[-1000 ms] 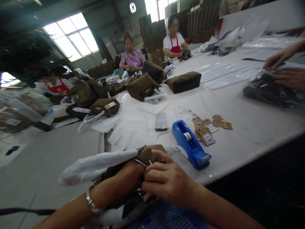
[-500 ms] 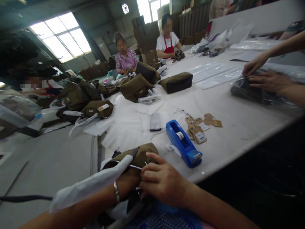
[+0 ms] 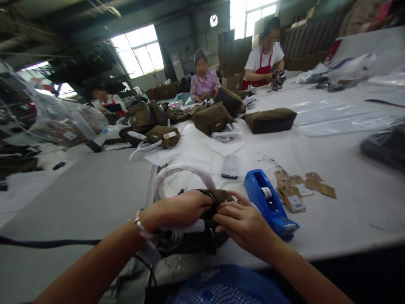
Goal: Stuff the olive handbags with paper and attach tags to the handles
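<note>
A dark olive bag (image 3: 225, 195) with a zipped opening lies at the near table edge in front of me. My left hand (image 3: 185, 207), with a silver bangle at the wrist, reaches into the opening, its fingertips hidden inside. On the bag's right side, my right hand (image 3: 242, 221) pinches the rim by the zip. A handle wrapped in white paper (image 3: 186, 171) arches up behind the bag. Just right of my right hand stands a blue tape dispenser (image 3: 268, 207).
Brown cardboard tags (image 3: 292, 194) lie beyond the dispenser, and a phone (image 3: 230, 167) rests on white sheets. Several olive bags (image 3: 211, 118) are piled farther back. Clear plastic bags (image 3: 338, 118) lie at right. Co-workers (image 3: 205, 80) work across the table.
My left hand has drawn partly out of the bag. The wrapped handle has swung from over my left forearm to behind the bag. My view turned left; another person's hands left the frame.
</note>
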The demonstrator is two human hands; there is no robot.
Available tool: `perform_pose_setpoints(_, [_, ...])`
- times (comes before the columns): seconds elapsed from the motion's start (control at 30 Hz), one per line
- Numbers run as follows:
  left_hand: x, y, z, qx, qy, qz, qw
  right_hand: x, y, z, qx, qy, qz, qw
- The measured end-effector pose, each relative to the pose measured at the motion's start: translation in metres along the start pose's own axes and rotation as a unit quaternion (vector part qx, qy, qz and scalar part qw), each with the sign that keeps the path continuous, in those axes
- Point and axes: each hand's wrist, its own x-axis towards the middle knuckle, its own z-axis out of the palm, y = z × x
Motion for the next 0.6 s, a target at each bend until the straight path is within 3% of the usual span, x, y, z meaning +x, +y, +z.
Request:
perform_pose_setpoints(0.1, [-0.056,0.027,-0.011,0.077,0.128,-0.083,0.985,0.014,-0.005,-0.011,-0.043,-0.047,0.016,0.998])
perform_pose_setpoints(0.17, [-0.091,0.045,-0.004,0.137,0.275,-0.068,0.949,0.025,-0.009,-0.013,-0.086,-0.087,0.025,0.992])
perform_pose_setpoints(0.23, [-0.120,0.057,0.013,0.154,0.399,-0.010,0.904,0.038,-0.014,-0.012,-0.126,-0.142,0.028,0.981])
perform_pose_setpoints(0.3, [-0.140,0.058,0.036,0.112,0.487,0.027,0.866,0.052,-0.019,-0.009,-0.146,-0.208,0.034,0.967])
perform_pose_setpoints(0.4, [-0.155,0.040,0.074,-0.034,0.592,-0.022,0.805,0.073,-0.020,0.003,-0.113,-0.301,0.057,0.945])
perform_pose_setpoints(0.43, [-0.158,0.030,0.085,-0.095,0.631,-0.055,0.768,0.081,-0.019,0.009,-0.077,-0.322,0.063,0.941])
perform_pose_setpoints(0.47, [-0.160,0.018,0.094,-0.163,0.676,-0.087,0.713,0.088,-0.018,0.015,-0.035,-0.337,0.063,0.939])
perform_pose_setpoints(0.53, [-0.167,-0.006,0.105,-0.317,0.758,-0.111,0.559,0.101,-0.016,0.028,0.049,-0.353,0.039,0.934])
perform_pose_setpoints(0.6, [-0.181,-0.026,0.109,-0.461,0.794,-0.084,0.387,0.113,-0.016,0.037,0.094,-0.367,0.003,0.925])
